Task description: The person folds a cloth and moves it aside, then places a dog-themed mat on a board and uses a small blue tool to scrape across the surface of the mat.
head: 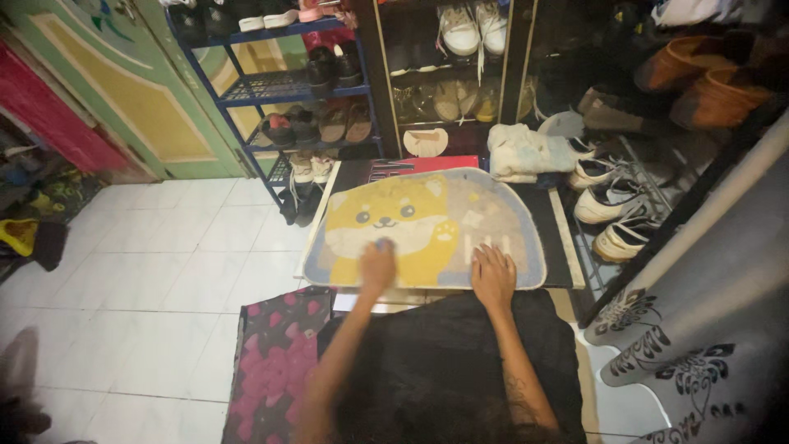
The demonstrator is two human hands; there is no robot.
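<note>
Both hands are pressing on a rounded mat printed with a yellow dog face, lying at twelve o'clock from the person over a dark board; keeping both palms flat and moving evenly would be helping it lie smooth. The left hand is curling around something small and bluish, too blurred to identify, while the right hand is resting with fingers spread, gripping nothing.

**What sits on the floor**

The floor is made of white tiles. On it lies a dark board, and a mat with a yellow dog face lies on the board. A dark rug with pink shapes lies just beside it. A blue shoe rack stands near the green door.
</note>
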